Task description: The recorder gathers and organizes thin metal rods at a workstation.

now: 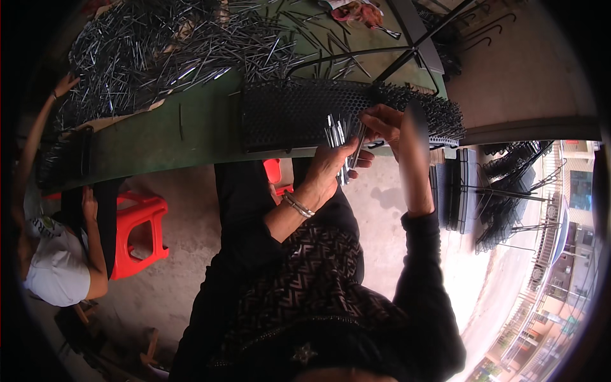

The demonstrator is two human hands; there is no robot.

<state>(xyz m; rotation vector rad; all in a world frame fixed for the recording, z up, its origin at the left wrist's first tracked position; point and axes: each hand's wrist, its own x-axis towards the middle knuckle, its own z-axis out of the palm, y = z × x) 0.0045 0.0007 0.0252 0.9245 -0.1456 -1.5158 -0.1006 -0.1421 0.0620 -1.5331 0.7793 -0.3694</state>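
My left hand (326,167) is closed around a bundle of thin metal rods (337,132), which stick up past its thumb. Close on its right, my right hand (384,125) pinches the upper end of a thin rod beside the bundle. Behind both hands, at the table's near edge, lies a long black perforated tray (289,113) with rows of round holes. The tray's right part is packed with upright dark rods (439,114), partly hidden by my right hand.
A large heap of loose rods (159,44) covers the green table (146,143) at the left. A black metal frame (398,62) rises over the tray. At left, a co-worker (60,261) sits by a red stool (143,235). Black racks (509,191) stand at right.
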